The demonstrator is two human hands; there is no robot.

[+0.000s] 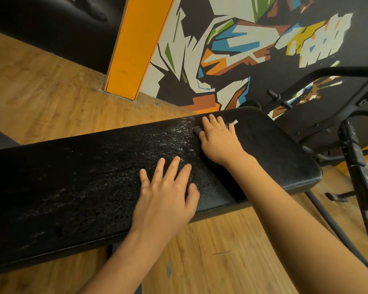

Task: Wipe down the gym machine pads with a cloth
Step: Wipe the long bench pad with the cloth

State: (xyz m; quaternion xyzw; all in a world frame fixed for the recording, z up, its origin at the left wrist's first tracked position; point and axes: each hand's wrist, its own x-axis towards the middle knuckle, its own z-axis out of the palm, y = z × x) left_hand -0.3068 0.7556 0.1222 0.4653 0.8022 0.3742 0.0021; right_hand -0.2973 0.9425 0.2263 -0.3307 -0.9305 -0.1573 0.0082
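1. There is one view, from a wide-angle camera worn on the person's head, facing forward and steeply down.
2. It hangs close over the black pad (pixel 94 177), which crosses the frame from lower left to right.
3. Both forearms enter from the bottom edge, the left hand (pixel 166 194) nearer the lens and the right hand (pixel 219 141) farther.
4. The wooden floor (pixel 40 92) fills the left and bottom, and the painted wall (pixel 232 49) fills the top.

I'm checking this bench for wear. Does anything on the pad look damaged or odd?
Yes. The bench pad looks rough, pitted and glistening across its left and middle; its right end shows even pebbled grain. Likely worn covering, perhaps wet.
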